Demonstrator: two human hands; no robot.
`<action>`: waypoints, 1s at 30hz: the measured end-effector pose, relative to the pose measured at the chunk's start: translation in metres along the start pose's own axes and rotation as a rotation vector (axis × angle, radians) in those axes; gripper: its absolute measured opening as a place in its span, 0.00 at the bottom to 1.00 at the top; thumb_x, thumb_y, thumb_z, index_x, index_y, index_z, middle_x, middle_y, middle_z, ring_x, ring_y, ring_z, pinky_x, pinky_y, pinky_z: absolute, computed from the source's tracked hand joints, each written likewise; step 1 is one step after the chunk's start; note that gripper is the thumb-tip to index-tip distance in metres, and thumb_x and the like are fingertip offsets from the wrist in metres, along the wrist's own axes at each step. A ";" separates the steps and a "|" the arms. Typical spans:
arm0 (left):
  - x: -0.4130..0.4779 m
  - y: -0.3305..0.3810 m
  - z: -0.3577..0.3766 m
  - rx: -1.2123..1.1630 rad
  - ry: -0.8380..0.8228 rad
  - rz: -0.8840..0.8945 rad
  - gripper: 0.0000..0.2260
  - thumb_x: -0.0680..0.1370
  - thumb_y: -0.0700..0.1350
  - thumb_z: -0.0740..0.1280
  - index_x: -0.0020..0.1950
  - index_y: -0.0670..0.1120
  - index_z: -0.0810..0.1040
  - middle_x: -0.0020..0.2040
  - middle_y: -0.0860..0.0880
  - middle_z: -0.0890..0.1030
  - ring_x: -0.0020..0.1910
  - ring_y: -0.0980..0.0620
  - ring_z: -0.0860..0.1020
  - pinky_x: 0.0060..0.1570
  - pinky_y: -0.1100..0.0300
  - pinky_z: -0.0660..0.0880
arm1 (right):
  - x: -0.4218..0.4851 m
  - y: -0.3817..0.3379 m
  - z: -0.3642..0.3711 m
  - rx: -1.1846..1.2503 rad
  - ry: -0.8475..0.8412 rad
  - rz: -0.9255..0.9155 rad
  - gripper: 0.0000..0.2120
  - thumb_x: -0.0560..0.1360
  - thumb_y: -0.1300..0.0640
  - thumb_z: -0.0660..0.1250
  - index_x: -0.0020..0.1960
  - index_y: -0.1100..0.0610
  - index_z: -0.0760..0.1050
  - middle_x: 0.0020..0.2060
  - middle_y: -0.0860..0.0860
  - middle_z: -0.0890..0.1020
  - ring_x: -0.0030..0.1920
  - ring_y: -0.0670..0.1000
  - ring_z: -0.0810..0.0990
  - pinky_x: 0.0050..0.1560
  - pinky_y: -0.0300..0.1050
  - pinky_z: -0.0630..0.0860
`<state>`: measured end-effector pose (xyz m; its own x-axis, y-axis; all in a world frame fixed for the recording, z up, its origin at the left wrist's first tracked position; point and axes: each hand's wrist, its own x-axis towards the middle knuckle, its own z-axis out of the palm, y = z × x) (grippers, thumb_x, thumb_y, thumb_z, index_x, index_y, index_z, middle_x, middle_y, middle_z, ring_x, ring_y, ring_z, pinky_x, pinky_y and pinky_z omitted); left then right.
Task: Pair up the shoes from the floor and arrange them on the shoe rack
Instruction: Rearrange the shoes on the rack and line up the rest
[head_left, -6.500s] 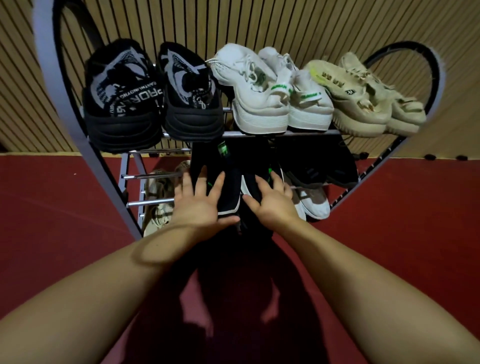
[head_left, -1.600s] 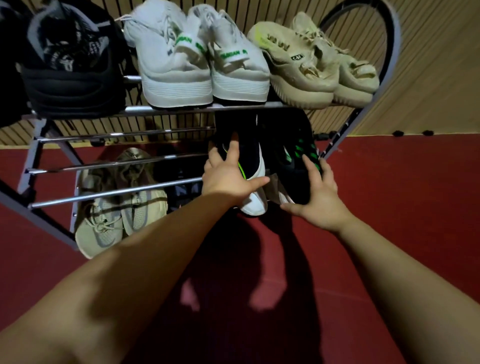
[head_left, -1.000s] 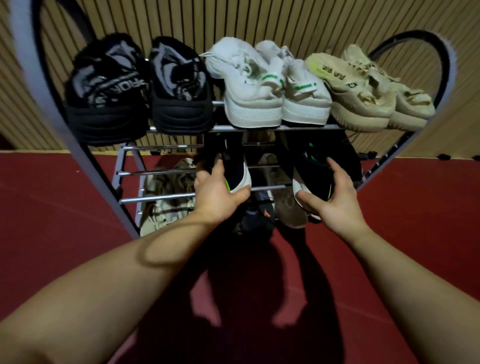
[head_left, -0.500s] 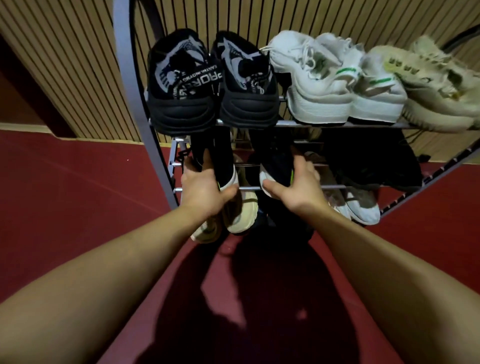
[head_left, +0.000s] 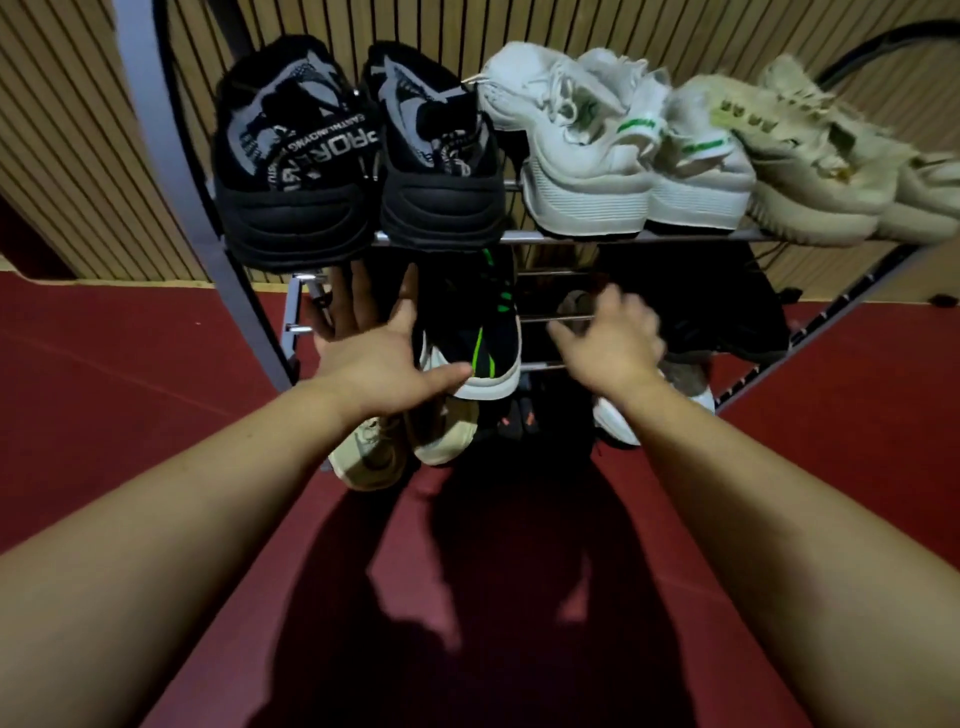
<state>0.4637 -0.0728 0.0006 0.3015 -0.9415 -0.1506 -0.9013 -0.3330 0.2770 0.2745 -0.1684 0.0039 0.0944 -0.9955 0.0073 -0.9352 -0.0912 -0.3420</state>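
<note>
A black shoe with green stripes and a white sole (head_left: 475, 332) lies heel toward me on the middle rails of the metal shoe rack (head_left: 156, 130). My left hand (head_left: 374, 358) lies flat beside it with fingers spread, the thumb touching its heel. A dark shape under those fingers may be its mate; I cannot tell. My right hand (head_left: 608, 343), blurred, hovers to the right of the shoe with fingers apart and nothing in it.
The top shelf holds a black-grey pair (head_left: 296, 171), a white pair (head_left: 582, 140) and a beige pair (head_left: 810, 171). Dark shoes (head_left: 727, 312) fill the middle shelf's right side. Beige shoes (head_left: 374, 457) and a white-soled shoe (head_left: 613, 426) sit at the bottom. Red floor surrounds the rack.
My right hand has let go of its black-green shoe, which now rests on the middle rails, and has drawn off to the right. My left hand has flattened out.
</note>
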 end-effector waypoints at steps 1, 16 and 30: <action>0.000 0.006 0.000 0.007 0.074 0.023 0.45 0.71 0.72 0.57 0.75 0.57 0.34 0.75 0.40 0.32 0.73 0.39 0.31 0.70 0.37 0.35 | 0.004 0.015 -0.009 -0.066 0.052 0.069 0.31 0.75 0.42 0.62 0.71 0.58 0.59 0.70 0.60 0.61 0.71 0.61 0.57 0.68 0.55 0.59; 0.024 0.067 0.037 0.264 0.170 0.219 0.30 0.77 0.66 0.47 0.77 0.55 0.52 0.77 0.46 0.58 0.77 0.49 0.50 0.74 0.51 0.39 | 0.028 0.073 -0.013 -0.025 -0.077 0.204 0.39 0.77 0.44 0.62 0.77 0.57 0.45 0.73 0.66 0.53 0.70 0.66 0.57 0.70 0.55 0.58; 0.025 0.066 0.040 0.274 0.216 0.219 0.31 0.77 0.65 0.48 0.77 0.53 0.52 0.75 0.46 0.62 0.76 0.48 0.53 0.74 0.51 0.41 | -0.004 0.068 -0.032 -0.211 -0.303 0.141 0.50 0.71 0.38 0.66 0.75 0.46 0.31 0.73 0.62 0.55 0.72 0.63 0.57 0.69 0.59 0.58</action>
<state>0.3992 -0.1157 -0.0231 0.1250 -0.9876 0.0944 -0.9921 -0.1244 0.0129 0.1999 -0.1712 0.0110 0.0268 -0.9487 -0.3149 -0.9929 0.0113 -0.1186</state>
